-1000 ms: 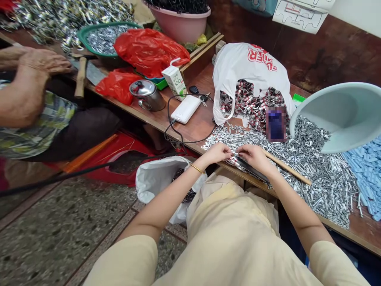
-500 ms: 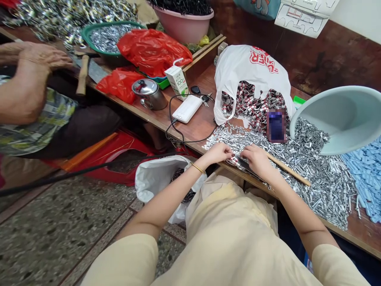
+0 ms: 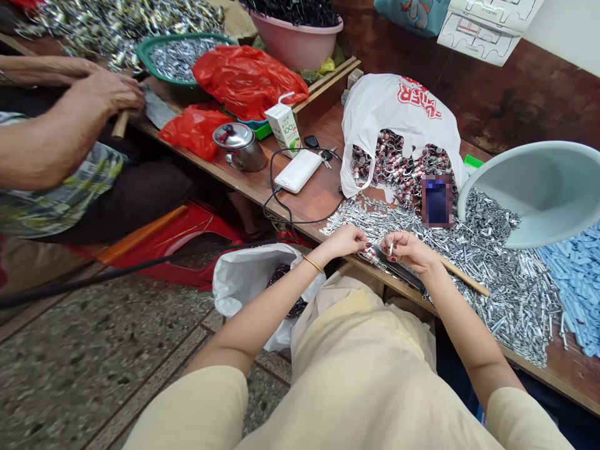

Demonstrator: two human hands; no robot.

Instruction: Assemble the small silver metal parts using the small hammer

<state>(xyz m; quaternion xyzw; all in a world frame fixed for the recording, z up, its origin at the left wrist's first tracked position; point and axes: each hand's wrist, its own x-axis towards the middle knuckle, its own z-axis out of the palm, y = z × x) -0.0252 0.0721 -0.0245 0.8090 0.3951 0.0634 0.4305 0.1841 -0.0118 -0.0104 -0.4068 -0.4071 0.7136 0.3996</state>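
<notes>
At the table's front edge, my left hand point(image 3: 347, 241) is closed in a pinch; what its fingertips hold, if anything, is too small to make out. My right hand point(image 3: 410, 251), just to the right, pinches a small silver metal piece point(image 3: 390, 249) between thumb and fingers. Both hands hover by a spread of small flat metal pieces point(image 3: 510, 300). Under my right hand lies a long black object point(image 3: 400, 273) along the edge, its kind unclear. A wooden stick point(image 3: 462, 276) rests on the pieces beside my right wrist.
Behind the hands are a white plastic bag point(image 3: 398, 103) of red-and-silver parts, a blurred-out phone point(image 3: 437, 201), and a tipped grey basin point(image 3: 553, 187). A white power bank point(image 3: 298, 171), a steel mug point(image 3: 240, 147) and a drink carton point(image 3: 284, 128) stand left. A co-worker's hands point(image 3: 110, 90) are at far left.
My right hand has turned and drawn slightly back, showing the metal piece in its fingers. My left hand is nearly still. The co-worker's hand has moved right over a wooden handle.
</notes>
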